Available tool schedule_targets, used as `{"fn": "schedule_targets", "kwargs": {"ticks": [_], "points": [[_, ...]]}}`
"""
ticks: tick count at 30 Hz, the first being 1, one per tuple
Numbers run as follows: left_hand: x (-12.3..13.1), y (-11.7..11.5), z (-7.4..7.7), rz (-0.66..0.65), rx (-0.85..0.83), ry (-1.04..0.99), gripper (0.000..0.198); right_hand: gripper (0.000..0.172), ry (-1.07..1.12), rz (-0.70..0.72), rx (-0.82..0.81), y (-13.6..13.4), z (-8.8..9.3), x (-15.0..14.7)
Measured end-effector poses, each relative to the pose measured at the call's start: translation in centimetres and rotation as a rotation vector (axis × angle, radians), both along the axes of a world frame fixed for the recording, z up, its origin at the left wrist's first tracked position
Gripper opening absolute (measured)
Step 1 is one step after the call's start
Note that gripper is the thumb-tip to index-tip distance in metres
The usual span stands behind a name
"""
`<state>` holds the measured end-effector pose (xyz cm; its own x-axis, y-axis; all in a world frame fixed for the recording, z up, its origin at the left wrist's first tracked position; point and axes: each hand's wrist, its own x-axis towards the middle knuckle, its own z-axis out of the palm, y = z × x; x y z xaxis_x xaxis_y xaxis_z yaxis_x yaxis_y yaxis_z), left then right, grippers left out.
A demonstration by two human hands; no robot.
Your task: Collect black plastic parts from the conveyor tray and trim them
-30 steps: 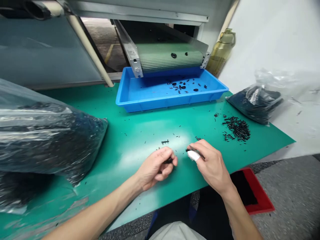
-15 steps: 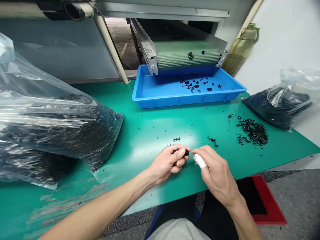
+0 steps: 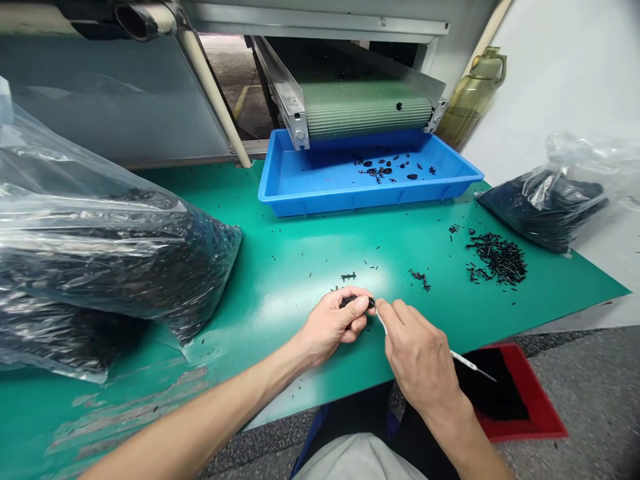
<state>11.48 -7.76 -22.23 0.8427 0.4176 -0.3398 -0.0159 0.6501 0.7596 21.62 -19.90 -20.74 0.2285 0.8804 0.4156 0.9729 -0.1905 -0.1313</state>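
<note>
The left hand [image 3: 333, 327] curls its fingers around a small black plastic part [image 3: 350, 301] above the green bench [image 3: 280, 293]; the right hand's [image 3: 420, 353] narrow fingers pinch a thin white-handled pick [image 3: 465, 362] against it.

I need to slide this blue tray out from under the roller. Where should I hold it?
Take the front rim of the blue tray from the bench side. That long lip faces you, while the back edge sits under the green conveyor belt. Loose black parts lie inside, so keep it level.
</note>
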Motion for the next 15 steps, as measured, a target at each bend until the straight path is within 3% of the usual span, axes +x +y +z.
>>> {"fn": "schedule_targets", "kwargs": {"ticks": [7,15], "points": [[0.1,-0.3,-0.4,0.086,0.112,-0.011,0.036,0.026,0.331,-0.148,0.032,1.3,-0.9,-2.0],[0.3,-0.5,-0.7,0.164,0.153,-0.011,0.034,0.021,0.779,-0.237,-0.037,2.6,-0.6,-1.3]]}}
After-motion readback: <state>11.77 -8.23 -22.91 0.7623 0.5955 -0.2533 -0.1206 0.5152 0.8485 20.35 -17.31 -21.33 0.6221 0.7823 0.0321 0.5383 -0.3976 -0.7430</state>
